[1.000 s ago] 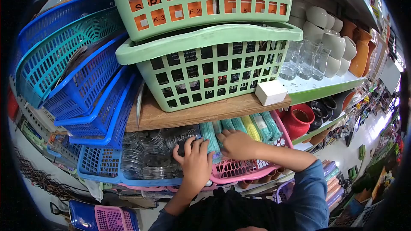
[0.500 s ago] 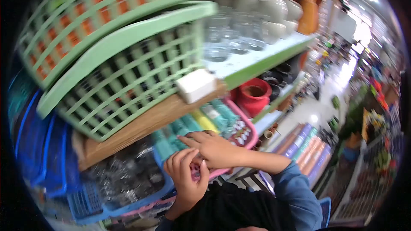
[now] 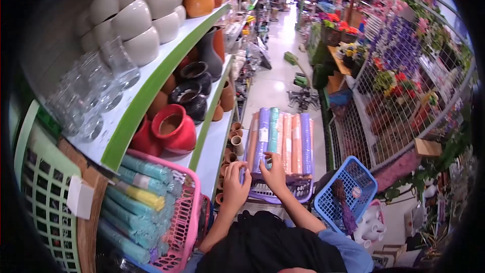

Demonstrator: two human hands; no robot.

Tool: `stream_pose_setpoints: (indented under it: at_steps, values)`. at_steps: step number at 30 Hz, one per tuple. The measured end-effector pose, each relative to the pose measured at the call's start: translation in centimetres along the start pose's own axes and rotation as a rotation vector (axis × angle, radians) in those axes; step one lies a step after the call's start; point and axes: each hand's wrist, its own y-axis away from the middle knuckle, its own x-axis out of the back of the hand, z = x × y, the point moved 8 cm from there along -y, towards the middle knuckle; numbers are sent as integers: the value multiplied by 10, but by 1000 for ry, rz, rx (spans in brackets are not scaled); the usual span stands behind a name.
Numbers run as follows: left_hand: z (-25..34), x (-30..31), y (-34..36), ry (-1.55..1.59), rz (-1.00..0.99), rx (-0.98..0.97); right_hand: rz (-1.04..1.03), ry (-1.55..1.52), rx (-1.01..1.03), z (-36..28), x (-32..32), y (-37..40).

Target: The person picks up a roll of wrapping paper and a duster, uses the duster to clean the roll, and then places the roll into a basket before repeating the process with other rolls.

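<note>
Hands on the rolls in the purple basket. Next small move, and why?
Probably close the right hand on the teal roll and ease it out. Both hands rest at the rolls' near ends, left hand beside the purple roll; rolls sit packed side by side in the purple basket, grip unclear.

A purple basket (image 3: 283, 193) on the floor (image 3: 273, 88) holds coloured rolls (image 3: 287, 141) side by side.

The left hand (image 3: 236, 188) and right hand (image 3: 276, 173) reach forward side by side, palms down, left fingers curled, right fingers spread, both elbows bent.
</note>
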Motion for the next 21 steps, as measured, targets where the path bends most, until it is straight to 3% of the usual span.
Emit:
stream_pose_setpoints:
  at_steps: [2, 4, 7, 9, 12, 15, 16, 19, 20, 21]
  values:
    - [-39, -39, -3, -121, -112, -25, 74, 126, -113, 38, 4, 0]
    - [-62, -62, -1, -167, -143, -59, 76, 496, -167, 57, 5, 2]
    - [-75, -87, 7, -246, -280, -88, -65, 594, -242, 83, -7, 7]
    - [-83, -99, 13, -307, -387, -30, 32, 651, -151, 80, -3, 6]
    - [-89, -103, 12, -297, -397, -6, -30, 514, -218, 92, -2, 4]
    - [-85, -105, 9, -316, -409, 14, 10, 149, -268, 107, 11, 2]
    - [-85, -106, 10, -337, -423, 37, -57, -237, -416, 122, 6, 7]
    - [-85, -110, 12, -365, -396, 40, -39, -491, -440, 122, 39, 8]
    - [-84, -111, 12, -356, -397, 55, -50, -476, -552, 125, 57, 14]
    - [-82, -111, 12, -364, -391, 66, -36, -442, -499, 124, 78, 14]
